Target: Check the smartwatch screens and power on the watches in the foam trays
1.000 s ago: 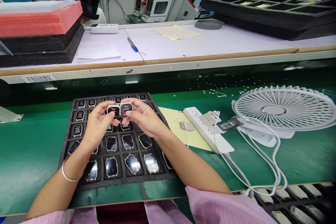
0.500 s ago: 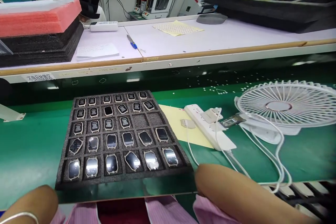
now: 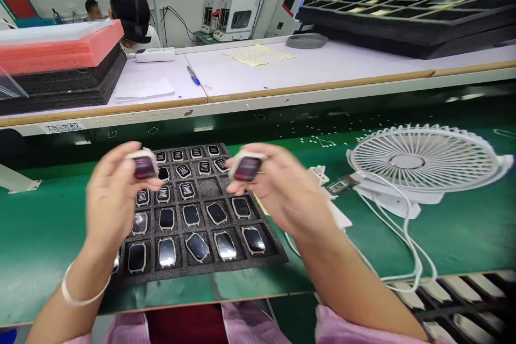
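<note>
My left hand [image 3: 107,201] is raised over the left side of a black foam tray [image 3: 209,271] and pinches a small watch body [image 3: 144,165] with a dark lit screen. My right hand [image 3: 282,193] hovers over the tray's right side and grips a second watch body [image 3: 246,166] the same way. Both hands are blurred by motion. The tray lies on the green belt and holds several more watch bodies in its pockets; one pocket [image 3: 208,187] near the middle is empty.
A white fan [image 3: 423,161] lies face up on the green belt [image 3: 463,236] at right, its cable looping toward me. A white power strip [image 3: 336,215] sits partly behind my right hand. Beyond are a white shelf with foam stacks [image 3: 60,70], a pen and papers, and a person seated.
A second ago both hands held two watch bodies together over the tray. They then dropped out of view near me. Now they are up again, apart, each holding one watch body.
</note>
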Available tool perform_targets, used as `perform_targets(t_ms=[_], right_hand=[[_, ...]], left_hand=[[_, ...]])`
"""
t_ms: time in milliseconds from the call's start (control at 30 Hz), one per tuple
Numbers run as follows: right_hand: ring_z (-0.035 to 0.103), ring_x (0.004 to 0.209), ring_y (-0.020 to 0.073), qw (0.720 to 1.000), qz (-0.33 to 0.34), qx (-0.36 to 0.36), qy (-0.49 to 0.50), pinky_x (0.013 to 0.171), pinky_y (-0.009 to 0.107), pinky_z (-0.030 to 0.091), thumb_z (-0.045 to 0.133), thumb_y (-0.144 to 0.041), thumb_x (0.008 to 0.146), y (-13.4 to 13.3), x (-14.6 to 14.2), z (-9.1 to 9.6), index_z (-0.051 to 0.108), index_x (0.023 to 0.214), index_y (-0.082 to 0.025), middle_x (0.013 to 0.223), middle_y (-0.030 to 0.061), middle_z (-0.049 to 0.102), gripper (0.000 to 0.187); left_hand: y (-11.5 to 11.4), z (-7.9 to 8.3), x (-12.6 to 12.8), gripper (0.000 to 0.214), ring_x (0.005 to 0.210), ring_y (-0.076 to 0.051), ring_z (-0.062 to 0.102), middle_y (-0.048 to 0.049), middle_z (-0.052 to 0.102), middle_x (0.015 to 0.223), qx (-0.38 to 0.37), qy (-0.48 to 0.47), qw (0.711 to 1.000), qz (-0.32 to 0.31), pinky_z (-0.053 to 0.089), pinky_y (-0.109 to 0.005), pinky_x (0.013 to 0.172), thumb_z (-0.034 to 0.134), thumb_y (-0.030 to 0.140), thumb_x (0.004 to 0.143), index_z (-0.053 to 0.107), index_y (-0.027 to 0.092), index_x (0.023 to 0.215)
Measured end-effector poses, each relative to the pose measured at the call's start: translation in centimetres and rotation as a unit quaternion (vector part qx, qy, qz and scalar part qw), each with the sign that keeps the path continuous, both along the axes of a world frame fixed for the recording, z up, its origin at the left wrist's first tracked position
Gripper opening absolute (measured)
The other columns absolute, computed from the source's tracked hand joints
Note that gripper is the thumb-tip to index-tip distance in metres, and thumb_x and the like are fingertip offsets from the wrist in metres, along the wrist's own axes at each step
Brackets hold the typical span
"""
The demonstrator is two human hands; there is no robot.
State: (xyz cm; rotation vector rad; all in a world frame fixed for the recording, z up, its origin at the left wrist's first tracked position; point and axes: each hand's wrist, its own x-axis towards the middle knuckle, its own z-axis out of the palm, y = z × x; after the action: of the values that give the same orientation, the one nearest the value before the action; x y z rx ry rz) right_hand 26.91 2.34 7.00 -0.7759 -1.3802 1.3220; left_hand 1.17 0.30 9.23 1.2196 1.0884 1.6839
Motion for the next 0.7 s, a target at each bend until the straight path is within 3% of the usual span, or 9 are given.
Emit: perform_targets(t_ms=[67, 167, 300, 433, 567, 700], right_hand=[[0.064, 0.062, 0.0132, 0.998, 0.013, -0.061, -0.008, 0.058, 0.027, 0.053, 0.076, -0.051, 0.083, 1.4, -0.5, -1.9, 0.056, 0.109, -0.022, 0.093, 0.0031, 0.068, 0.044], [0.055, 0.05, 0.0078, 0.99, 0.011, -0.131, -0.05, 0.047, 0.02, 0.042, 0.084, -0.042, 0.071, 3.4, -0.4, -5.2, 0.057, 0.099, -0.02, 0.075, -0.0039, 0.061, 0.045], [0.062, 0.056, 0.011, 0.985, 0.013, -0.159, -0.064, 0.051, 0.022, 0.047, 0.075, -0.032, 0.077, 4.5, 1.2, -7.6, 0.058, 0.107, -0.019, 0.08, -0.0009, 0.065, 0.036], [0.069, 0.07, 0.0148, 0.981, 0.046, -0.186, -0.024, 0.064, 0.027, 0.054, 0.064, -0.016, 0.076, 4.6, 2.9, -8.1, 0.05, 0.127, -0.02, 0.089, 0.0016, 0.067, 0.053], [0.068, 0.074, 0.0145, 0.987, 0.064, -0.142, -0.046, 0.069, 0.029, 0.055, 0.062, -0.013, 0.074, 4.9, 3.9, -8.9, 0.041, 0.138, -0.021, 0.101, 0.0034, 0.064, 0.068], [0.063, 0.075, 0.0179, 0.974, 0.013, -0.022, -0.225, 0.075, 0.037, 0.056, 0.063, -0.015, 0.08, 5.9, 4.4, -9.9, 0.049, 0.135, -0.017, 0.103, 0.007, 0.061, 0.056]], left_hand=[[1.4, -1.9, 1.6, 0.035, 0.053, -0.01, 0.062, -0.0007, 0.067, 0.085, -0.09, 0.01, 0.995, -0.049, 0.054, -0.022, 0.048, 0.076, 0.042, 0.081, 0.065, 0.018, 0.105], [3.4, -5.2, 4.2, 0.038, 0.045, -0.007, 0.058, 0.0012, 0.065, 0.079, -0.187, 0.053, 0.971, -0.141, 0.048, -0.018, 0.044, 0.078, 0.033, 0.074, 0.062, 0.015, 0.103], [5.0, -8.1, 7.0, 0.053, 0.06, -0.01, 0.067, -0.0073, 0.068, 0.105, -0.199, 0.141, 0.943, -0.226, 0.058, -0.024, 0.059, 0.068, 0.017, 0.078, 0.053, 0.015, 0.129], [6.1, -9.6, 8.5, 0.066, 0.073, -0.014, 0.072, -0.0176, 0.064, 0.125, -0.189, 0.242, 0.92, -0.244, 0.061, -0.032, 0.072, 0.056, 0.008, 0.084, 0.037, 0.011, 0.148], [6.9, -10.4, 9.0, 0.066, 0.082, -0.022, 0.072, -0.0156, 0.069, 0.115, -0.159, 0.367, 0.889, -0.224, 0.059, -0.042, 0.085, 0.063, 0.011, 0.083, 0.044, 0.012, 0.146], [7.5, -10.1, 9.3, 0.06, 0.12, -0.034, 0.059, -0.0183, 0.065, 0.124, -0.108, 0.495, 0.842, -0.184, 0.042, -0.052, 0.11, 0.073, 0.012, 0.077, 0.057, 0.011, 0.136]])
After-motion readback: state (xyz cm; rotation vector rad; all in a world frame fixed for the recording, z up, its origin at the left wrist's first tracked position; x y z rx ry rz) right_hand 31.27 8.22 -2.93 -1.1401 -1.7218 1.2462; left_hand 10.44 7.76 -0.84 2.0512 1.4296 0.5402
